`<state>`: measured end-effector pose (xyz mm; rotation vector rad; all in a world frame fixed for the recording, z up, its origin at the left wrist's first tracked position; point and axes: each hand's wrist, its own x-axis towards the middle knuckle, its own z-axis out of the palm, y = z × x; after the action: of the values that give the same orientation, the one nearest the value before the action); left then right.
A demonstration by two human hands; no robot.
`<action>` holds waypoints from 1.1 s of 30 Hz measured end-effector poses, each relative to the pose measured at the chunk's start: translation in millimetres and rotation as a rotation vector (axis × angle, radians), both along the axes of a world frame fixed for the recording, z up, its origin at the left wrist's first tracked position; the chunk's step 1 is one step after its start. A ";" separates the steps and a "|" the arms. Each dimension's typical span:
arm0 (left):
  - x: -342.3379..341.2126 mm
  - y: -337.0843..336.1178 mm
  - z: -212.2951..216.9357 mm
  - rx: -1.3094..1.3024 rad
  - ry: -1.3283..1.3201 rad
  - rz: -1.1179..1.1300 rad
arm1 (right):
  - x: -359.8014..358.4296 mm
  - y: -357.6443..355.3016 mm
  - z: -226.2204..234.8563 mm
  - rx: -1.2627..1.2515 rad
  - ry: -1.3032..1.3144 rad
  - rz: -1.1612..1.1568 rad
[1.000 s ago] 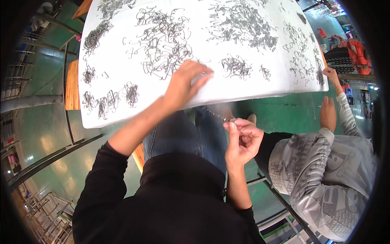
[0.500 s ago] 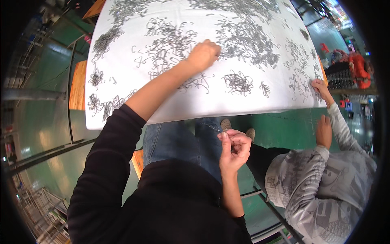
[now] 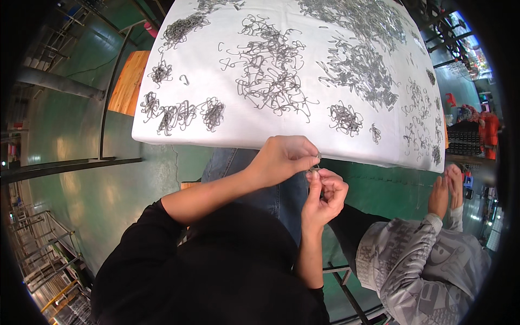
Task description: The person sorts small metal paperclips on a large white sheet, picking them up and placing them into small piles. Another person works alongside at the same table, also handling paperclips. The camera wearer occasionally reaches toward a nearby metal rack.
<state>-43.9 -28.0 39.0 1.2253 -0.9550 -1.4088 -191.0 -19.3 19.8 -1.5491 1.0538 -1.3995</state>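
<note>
Pinching together just off the near edge of the white table (image 3: 227,127), the left hand (image 3: 281,158) and right hand (image 3: 324,196) meet fingertip to fingertip on a small metal hook (image 3: 314,167). It sits between closed fingers, mostly hidden. Tangled wire hooks (image 3: 271,65) lie heaped farther across the cloth. At the right, a co-worker's hands (image 3: 447,189) rest at the table's edge.

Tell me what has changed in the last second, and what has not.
The left hand has come back off the white table, where it was reaching among the wire hooks, and now meets the right hand below the table's near edge; both pinch a small metal piece between them. The right hand stayed raised by the lap. The neighbour's hands remain at the table's right edge.
</note>
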 end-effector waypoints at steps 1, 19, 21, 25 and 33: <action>-0.3 2.9 1.8 -0.010 0.008 0.018 | 0.2 1.1 0.1 -0.007 0.007 0.001; -12.2 26.1 -29.0 -0.302 -0.315 0.254 | 3.7 0.3 -31.7 -0.284 0.437 -0.037; -11.9 25.5 -31.3 -0.251 -0.240 0.252 | 5.0 -0.2 -35.9 -0.297 0.434 -0.057; -8.4 23.9 -29.6 -0.240 -0.253 0.225 | 8.4 -0.7 -38.2 -0.329 0.412 -0.111; -1.3 18.6 -35.2 -0.413 -0.362 0.303 | 5.6 -1.1 -41.9 -0.229 0.408 -0.029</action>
<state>-45.2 -9.4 3.8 1.2617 -1.1785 -0.7189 -185.4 -20.5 -22.2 -2.0553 1.1853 -1.2873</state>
